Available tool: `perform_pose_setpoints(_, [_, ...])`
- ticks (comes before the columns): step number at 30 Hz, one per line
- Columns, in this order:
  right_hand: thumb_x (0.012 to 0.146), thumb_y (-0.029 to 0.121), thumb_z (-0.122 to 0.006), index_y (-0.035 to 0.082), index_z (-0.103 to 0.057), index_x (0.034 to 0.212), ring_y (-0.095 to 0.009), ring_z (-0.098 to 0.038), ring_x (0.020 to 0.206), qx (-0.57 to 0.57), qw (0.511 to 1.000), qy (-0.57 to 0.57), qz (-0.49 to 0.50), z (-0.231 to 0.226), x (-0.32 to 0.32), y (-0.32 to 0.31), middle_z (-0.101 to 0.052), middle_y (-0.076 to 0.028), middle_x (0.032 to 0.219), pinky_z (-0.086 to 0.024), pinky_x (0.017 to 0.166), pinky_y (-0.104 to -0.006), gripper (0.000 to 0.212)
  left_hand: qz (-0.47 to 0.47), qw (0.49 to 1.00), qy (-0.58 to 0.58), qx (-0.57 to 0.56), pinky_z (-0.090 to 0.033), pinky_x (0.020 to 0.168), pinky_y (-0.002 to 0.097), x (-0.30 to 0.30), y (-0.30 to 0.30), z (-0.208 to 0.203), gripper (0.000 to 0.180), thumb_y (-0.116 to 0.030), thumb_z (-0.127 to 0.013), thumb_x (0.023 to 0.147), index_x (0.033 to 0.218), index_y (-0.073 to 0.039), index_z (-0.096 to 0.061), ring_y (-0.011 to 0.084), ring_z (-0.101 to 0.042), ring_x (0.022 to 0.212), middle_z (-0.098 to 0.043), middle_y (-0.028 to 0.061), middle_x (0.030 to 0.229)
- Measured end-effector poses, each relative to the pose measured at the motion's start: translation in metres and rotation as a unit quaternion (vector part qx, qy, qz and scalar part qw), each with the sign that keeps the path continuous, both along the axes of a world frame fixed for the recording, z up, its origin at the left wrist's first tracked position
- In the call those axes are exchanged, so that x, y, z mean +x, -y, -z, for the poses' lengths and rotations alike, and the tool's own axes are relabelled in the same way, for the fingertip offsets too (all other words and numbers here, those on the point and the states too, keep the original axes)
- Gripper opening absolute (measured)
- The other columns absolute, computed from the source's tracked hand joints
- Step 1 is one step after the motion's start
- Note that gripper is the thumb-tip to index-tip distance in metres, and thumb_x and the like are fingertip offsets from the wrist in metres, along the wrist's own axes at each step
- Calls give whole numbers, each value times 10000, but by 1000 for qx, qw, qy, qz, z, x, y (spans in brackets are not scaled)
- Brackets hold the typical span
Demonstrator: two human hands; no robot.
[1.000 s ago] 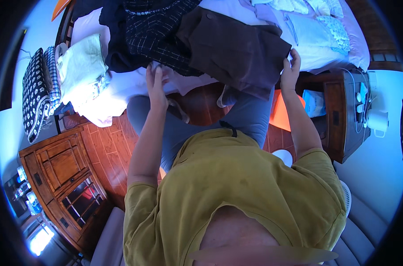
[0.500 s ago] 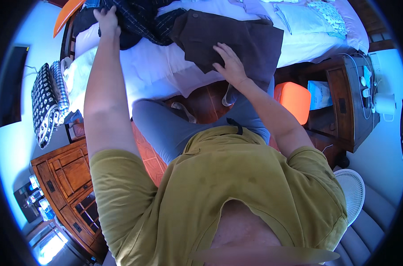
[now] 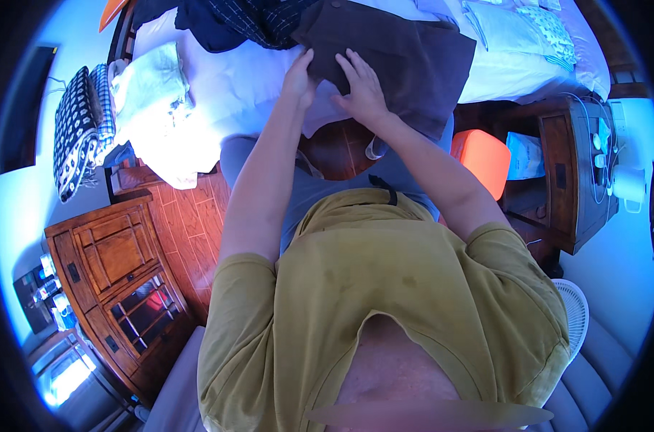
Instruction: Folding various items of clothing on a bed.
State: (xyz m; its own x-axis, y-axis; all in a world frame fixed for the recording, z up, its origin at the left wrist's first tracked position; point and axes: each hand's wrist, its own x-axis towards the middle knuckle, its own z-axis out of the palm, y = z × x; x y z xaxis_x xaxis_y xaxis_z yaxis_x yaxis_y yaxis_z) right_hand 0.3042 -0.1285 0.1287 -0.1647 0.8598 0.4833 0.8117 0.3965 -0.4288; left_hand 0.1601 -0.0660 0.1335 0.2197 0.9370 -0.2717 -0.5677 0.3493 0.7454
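A dark brown garment (image 3: 420, 65) with a button near its far edge lies spread on the near side of the bed, its right part hanging over the edge. My right hand (image 3: 361, 90) rests on it, palm down, fingers spread and holding nothing. At the garment's left edge is my left hand (image 3: 299, 78), seen from the side, fingers stretched forward and thumb apart. The two hands are close together. Beyond my left hand lies a heap of dark checked clothing (image 3: 248, 21).
The white-sheeted bed (image 3: 226, 93) spans the far side, with folded light clothes (image 3: 511, 32) at the right. Pale cloth (image 3: 150, 83) lies at its left end. An orange stool (image 3: 482, 162) and a wooden nightstand (image 3: 561, 173) stand right, a wooden cabinet (image 3: 114, 248) left.
My left hand has left the dark clothing at the far left and come right to the brown garment's edge. My right hand remains on the garment. The view has shifted slightly.
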Motion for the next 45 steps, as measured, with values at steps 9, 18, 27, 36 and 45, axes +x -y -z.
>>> perform_pose_setpoints(9, [873, 302, -579, -1, -552, 1107, -180, -594, 913, -331, 673, -661, -15, -79, 52, 31, -614, -70, 1004, -476, 806, -300, 384, -30, 980, -161, 115, -384, 908, 314, 29, 53, -47, 530, -327, -575, 860, 1253, -1, -429, 196, -545, 989, -566, 95, 1126])
perform_pose_setpoints(18, [927, 356, -443, 38, -437, 1270, -273, -500, 1142, -247, 606, -754, -66, -155, 144, 49, -506, -128, 1249, -395, 980, -414, 468, -163, 911, -301, 230, -394, 923, 286, -68, 63, -130, 434, -229, -614, 845, 1178, 28, -504, 179, -540, 1027, -571, 102, 1131])
perform_pose_setpoints(27, [884, 303, -531, 46, -555, 1121, -267, -582, 961, -237, 609, -742, -150, -209, 105, 40, -607, -133, 1068, -467, 853, -360, 351, 34, 973, -16, 226, -423, 934, 362, -149, 74, -204, 475, -153, -604, 844, 1249, 22, -427, 247, -547, 1069, -542, 146, 1187])
perform_pose_setpoints(36, [891, 333, -532, -20, -537, 1125, -231, -585, 978, -363, 689, -624, -73, -160, 94, 4, -601, -137, 1070, -461, 880, -339, 424, 12, 996, -77, 44, -462, 873, 305, -134, 57, -147, 402, -196, -618, 845, 1166, 23, -515, 201, -599, 970, -608, 123, 1081])
perform_pose_setpoints(45, [904, 305, -500, -5, -474, 1213, -188, -557, 1009, -299, 709, -638, -41, -146, 19, 31, -567, -101, 1117, -433, 896, -327, 438, -18, 971, -194, 139, -410, 920, 329, -31, 92, -141, 482, -201, -626, 819, 1218, 6, -451, 246, -547, 1059, -562, 129, 1135])
